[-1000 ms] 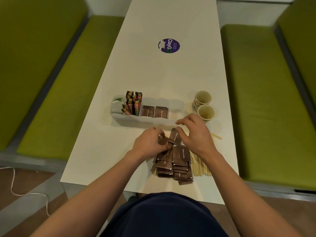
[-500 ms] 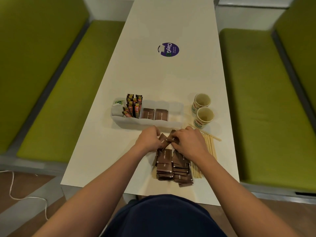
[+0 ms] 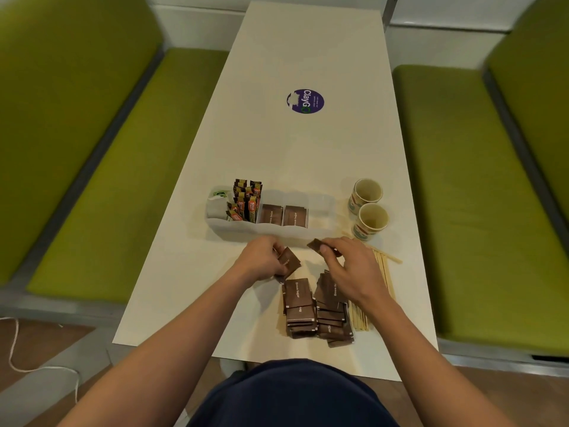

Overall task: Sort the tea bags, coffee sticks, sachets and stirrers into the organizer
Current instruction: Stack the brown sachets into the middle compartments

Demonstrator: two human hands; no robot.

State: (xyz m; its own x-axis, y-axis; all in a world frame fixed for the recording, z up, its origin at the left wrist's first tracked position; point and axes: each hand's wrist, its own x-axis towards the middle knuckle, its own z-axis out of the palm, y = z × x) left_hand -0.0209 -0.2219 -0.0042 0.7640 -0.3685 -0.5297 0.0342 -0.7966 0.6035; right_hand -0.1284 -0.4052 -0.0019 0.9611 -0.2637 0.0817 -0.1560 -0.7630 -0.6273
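A heap of flat brown paper sugar sachets (image 3: 314,309) is seen low in the middle of the frame, on the long white tabletop (image 3: 295,149). One brown sachet (image 3: 289,262) is pinched in the left hand (image 3: 261,261), just above and left of the heap; the fingers are closed on it. Another brown sachet (image 3: 318,245) is gripped between thumb and fingers of the right hand (image 3: 348,266), which is held over the heap's upper right part. The two hands are apart, with a gap of bare tabletop between them.

Just above the hands, a white plastic organizer (image 3: 271,229) with several compartments is placed across the middle of the frame. Two brown sachets (image 3: 283,214) are seen lying side by side in its middle compartments. Upright orange-and-brown coffee sticks (image 3: 246,200) are held in the compartment to their left, and white tea bags with a green mark (image 3: 219,202) fill the leftmost one. The rightmost compartment cannot be read clearly.

Pale wooden stirrers (image 3: 383,266) are spread on the tabletop right of the heap, partly hidden under the right wrist. Two patterned paper cups (image 3: 368,208) are stood at centre right, touching each other. A round purple sticker (image 3: 305,101) is seen higher up the tabletop. Green upholstered benches (image 3: 92,167) run along both sides.
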